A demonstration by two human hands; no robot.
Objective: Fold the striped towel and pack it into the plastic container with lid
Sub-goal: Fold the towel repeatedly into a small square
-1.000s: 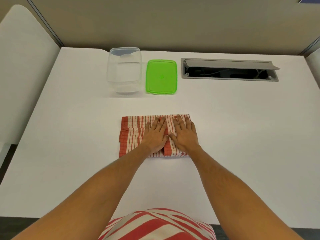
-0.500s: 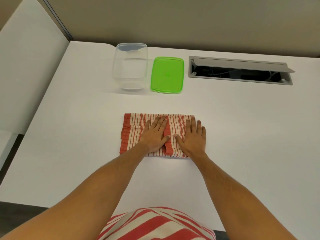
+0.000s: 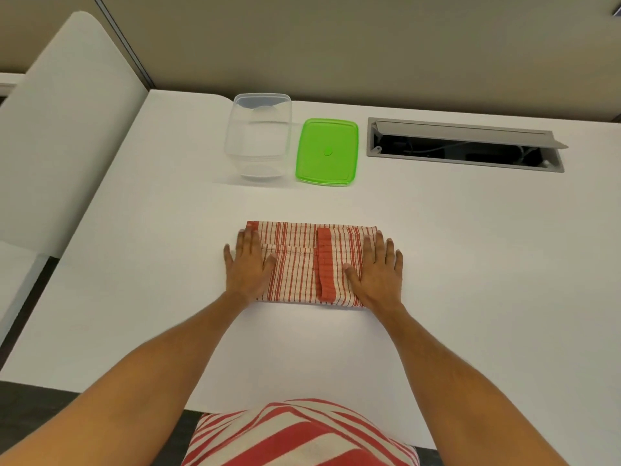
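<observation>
White and bare for the most part, the tabletop [image 3: 470,264] runs back to a beige partition wall [image 3: 336,45], with a pale rounded panel [image 3: 60,146] standing along its left side. Near the middle of the tabletop lies the striped towel [image 3: 302,264], folded into a wide rectangle of red and cream stripes, with a solid red hem band running front to back just right of its centre.

Both hands lie flat, palms down and fingers spread, neither one closed on anything. The left hand [image 3: 248,264] rests on the towel's left end, its outer fingers reaching past the edge onto the tabletop. The right hand [image 3: 376,270] rests on the towel's right end, its thumb pointing inward toward the red band. A stretch of striped cloth shows between the two hands. Both bare forearms reach in from the lower corners.

Farther back, well apart from the towel, the clear plastic container [image 3: 258,136] stands upright and open, nothing visible inside. Just beside it on the right the green lid [image 3: 327,151] lies flat on the tabletop, close to the container but apart from it. Right of the lid, a grey cable hatch [image 3: 463,142] set into the tabletop has its flap raised, with dark cables visible within. At the bottom edge a red-and-white striped garment [image 3: 295,435] on the person shows.
</observation>
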